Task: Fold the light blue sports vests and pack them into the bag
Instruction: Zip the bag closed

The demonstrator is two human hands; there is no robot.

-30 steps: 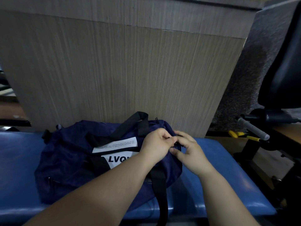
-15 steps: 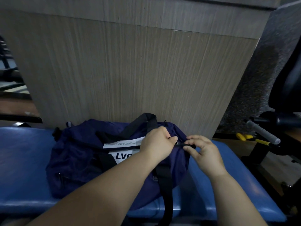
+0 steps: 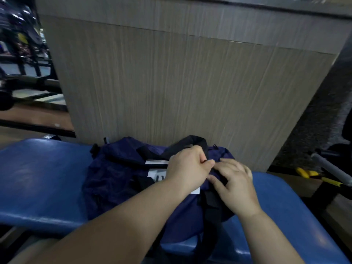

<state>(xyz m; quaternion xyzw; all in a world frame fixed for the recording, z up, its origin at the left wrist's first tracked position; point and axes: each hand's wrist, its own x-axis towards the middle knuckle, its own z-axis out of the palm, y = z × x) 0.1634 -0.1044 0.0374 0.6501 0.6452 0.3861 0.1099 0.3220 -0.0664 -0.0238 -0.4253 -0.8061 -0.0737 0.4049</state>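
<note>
A dark blue duffel bag [image 3: 118,176] with black straps and a white label lies on a blue padded bench [image 3: 38,176]. My left hand [image 3: 187,166] is curled on the bag's top near its right end, pinching the fabric or zip there. My right hand [image 3: 236,185] lies beside it on the bag's right end, its thumb and fingers bent around a black strap or zip pull. What exactly the fingers hold is hidden. No light blue vest is in sight.
A wood-grain panel [image 3: 181,82] rises right behind the bench. Yellow-handled pliers [image 3: 312,175] lie on the floor at the right, near a grey bar [image 3: 331,168]. Dark frames stand at the far left.
The view has swung to the left, so the bag sits further right. My right hand has moved in from the bag's right end onto its top, closer to my left hand.
</note>
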